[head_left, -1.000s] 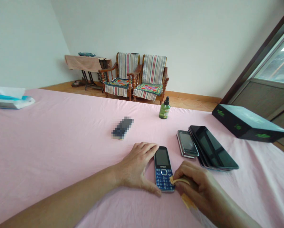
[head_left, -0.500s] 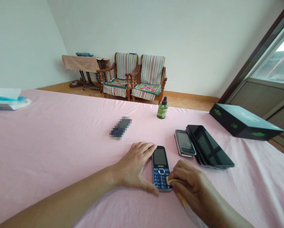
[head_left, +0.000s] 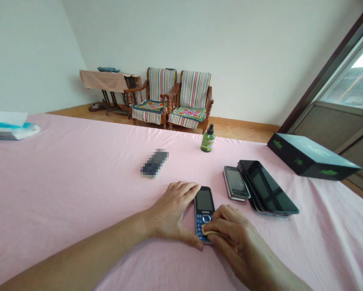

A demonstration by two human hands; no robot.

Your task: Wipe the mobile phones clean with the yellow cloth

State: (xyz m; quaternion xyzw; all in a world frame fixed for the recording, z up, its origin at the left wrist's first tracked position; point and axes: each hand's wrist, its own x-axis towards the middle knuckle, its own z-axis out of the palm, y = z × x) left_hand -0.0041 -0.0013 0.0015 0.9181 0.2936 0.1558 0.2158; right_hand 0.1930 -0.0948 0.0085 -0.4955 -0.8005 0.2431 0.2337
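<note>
A blue and black keypad phone (head_left: 204, 200) lies face up on the pink cloth (head_left: 93, 173). My left hand (head_left: 170, 210) steadies it, fingertips at its top left corner and thumb at its bottom edge. Pinched in my right hand (head_left: 237, 234) is a small yellowish cloth (head_left: 206, 231), pressed onto the keypad. That hand covers the phone's lower right side and most of the cloth. Beyond my right hand lie a stack of small phones (head_left: 237, 182) and a stack of black tablets (head_left: 269, 188).
A blurred-out dark phone-like thing (head_left: 154, 163) lies beyond my left hand. Farther off stand a green spray bottle (head_left: 207, 139) and a black box (head_left: 311, 157). A tissue pack (head_left: 11, 129) rests at far left. Two wooden chairs (head_left: 172, 97) stand against the wall.
My right hand with the yellowish cloth has moved left across the phone's keypad. My left hand and the phone have stayed in place.
</note>
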